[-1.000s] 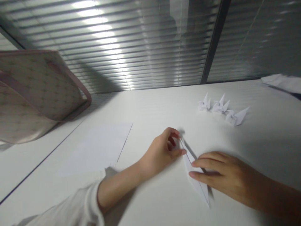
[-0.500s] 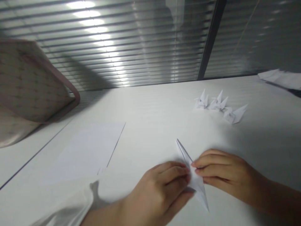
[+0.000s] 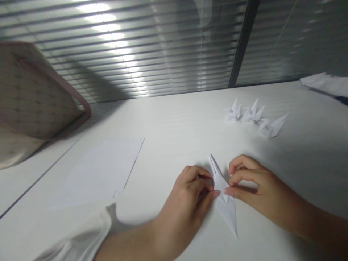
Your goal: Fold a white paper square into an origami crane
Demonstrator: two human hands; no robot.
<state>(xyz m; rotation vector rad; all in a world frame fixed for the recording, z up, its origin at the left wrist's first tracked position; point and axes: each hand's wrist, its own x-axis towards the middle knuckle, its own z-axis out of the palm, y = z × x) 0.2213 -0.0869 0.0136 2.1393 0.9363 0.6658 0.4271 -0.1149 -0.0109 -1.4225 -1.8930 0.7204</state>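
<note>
A long, pointed piece of folded white paper (image 3: 227, 210) lies between my hands near the front of the table. Its narrow upper end shows a slit between two points. My left hand (image 3: 191, 197) pinches the paper's left edge at the middle. From the right, my right hand (image 3: 251, 181) pinches the opposite edge with thumb and index finger, its other fingers curled. Three small folded paper cranes (image 3: 252, 113) stand in a row further back on the right.
White paper sheets (image 3: 103, 170) lie flat on the white table (image 3: 174, 127) at the left. A patterned bag (image 3: 35, 98) stands at the far left. Crumpled white paper (image 3: 326, 84) rests at the back right. Window blinds (image 3: 163, 47) rise behind the table.
Both hands have moved slightly up in the view and loosened around the paper, with the right fingers now more curled. More of the paper's middle shows, and it points more upright.
</note>
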